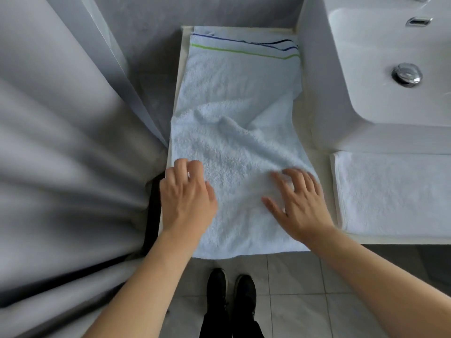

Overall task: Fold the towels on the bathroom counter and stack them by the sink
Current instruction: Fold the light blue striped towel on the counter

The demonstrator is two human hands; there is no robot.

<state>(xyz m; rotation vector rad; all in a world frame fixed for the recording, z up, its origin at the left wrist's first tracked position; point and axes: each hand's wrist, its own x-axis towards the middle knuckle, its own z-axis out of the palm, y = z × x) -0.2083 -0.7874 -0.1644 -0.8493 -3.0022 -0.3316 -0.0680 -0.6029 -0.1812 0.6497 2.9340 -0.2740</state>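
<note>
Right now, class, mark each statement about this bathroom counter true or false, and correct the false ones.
1. Both hands rest on the light blue towel. True: left hand, right hand.
2. The blue towel's stripes lie at its near edge. False: the stripes are at the far end.
3. A folded white towel lies in front of the sink. True.
4. The sink is to the left of the blue towel. False: it is to the right.
5. The blue towel lies perfectly flat. False: it is wrinkled mid-length.

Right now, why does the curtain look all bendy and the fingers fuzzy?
In the head view, the wide-angle lens bows the grey curtain at the picture's edge; the right hand has smeared fingertips on the light blue towel, likely motion blur; the sink looks sharp.
</note>
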